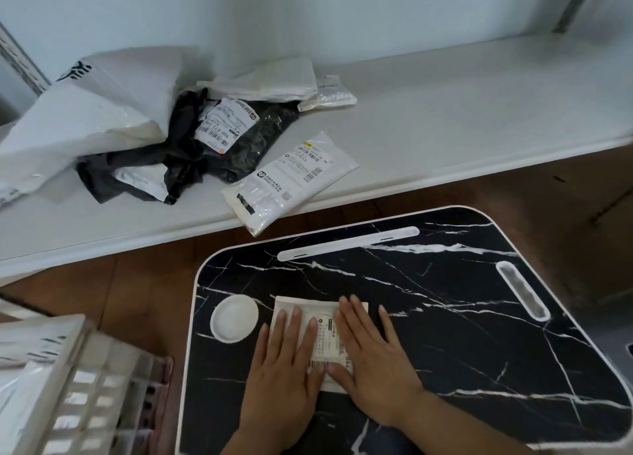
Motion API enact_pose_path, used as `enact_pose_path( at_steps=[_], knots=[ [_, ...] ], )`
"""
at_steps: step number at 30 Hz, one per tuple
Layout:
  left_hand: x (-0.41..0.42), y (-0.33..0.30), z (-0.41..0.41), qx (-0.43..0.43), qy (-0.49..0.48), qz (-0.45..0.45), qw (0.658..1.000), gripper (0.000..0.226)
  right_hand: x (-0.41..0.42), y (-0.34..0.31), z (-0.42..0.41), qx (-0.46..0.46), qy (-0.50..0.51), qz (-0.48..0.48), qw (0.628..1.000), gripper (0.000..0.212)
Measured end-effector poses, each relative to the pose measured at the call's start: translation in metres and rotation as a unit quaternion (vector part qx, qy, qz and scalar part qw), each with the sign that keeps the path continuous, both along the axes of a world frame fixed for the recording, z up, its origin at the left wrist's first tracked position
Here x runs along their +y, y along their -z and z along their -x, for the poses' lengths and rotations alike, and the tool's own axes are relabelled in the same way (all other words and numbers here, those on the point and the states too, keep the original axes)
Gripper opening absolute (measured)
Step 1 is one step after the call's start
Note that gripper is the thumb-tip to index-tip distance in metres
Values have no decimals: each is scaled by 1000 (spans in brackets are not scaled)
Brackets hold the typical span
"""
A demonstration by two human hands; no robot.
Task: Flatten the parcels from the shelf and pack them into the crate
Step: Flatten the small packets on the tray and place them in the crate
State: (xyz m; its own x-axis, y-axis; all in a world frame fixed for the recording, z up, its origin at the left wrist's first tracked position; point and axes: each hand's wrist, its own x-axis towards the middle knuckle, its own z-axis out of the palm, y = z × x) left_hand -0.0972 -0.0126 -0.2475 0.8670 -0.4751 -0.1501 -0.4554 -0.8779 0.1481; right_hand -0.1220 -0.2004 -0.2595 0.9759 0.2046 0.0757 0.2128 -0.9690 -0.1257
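Two hands lie flat on one small white parcel (318,338) in the middle of the black marbled bench (445,317): the left hand (284,369) and the right hand (373,362) are both spread, palms down, fingers pointing away from the person, pressing rather than gripping. The parcel sits directly under the fingers and between the two palms; its long axis runs away from the person, along the line of the fingers. Its near edge and much of its label are covered by the hands, so how flat it is cannot be judged.

The crate (78,379) lies to the left of the left hand, off the bench edge, near; the left hand is the nearer one for the carry. Only part of the crate shows, blurred and cut off by the frame, and its contents are hard to make out.

Beyond the fingertips, well apart, the shelf (445,119) holds more parcels: a white labelled pouch (291,180) overhanging its front edge, a crumpled black bag (212,139) and white bags (96,112).
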Motion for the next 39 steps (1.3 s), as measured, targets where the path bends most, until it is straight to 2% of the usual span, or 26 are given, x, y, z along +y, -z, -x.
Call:
enact_pose_path(
  at_steps=[15,23,29,31,33,36,39],
  knots=[
    [-7,12,-5,-12,-1,-9,1000,60,-2,1,-7,33,-14,51,998,69],
    [-3,9,0,-5,-38,-20,999,62,-5,-5,-1,58,1,75,996,73],
    [-7,-2,-5,62,-51,-6,997,69,-9,-7,-1,99,11,54,994,79],
    [-10,-12,-9,63,-78,40,994,70,-7,-19,-3,97,30,14,995,80],
    [-11,-24,-11,85,-159,94,979,71,0,-30,-2,97,116,-94,984,87],
    [-8,-40,-12,42,-307,203,929,63,13,-39,2,114,287,-238,921,88],
    [-2,-47,-16,130,-390,289,865,50,18,-46,-4,152,362,-364,845,82]
  ],
)
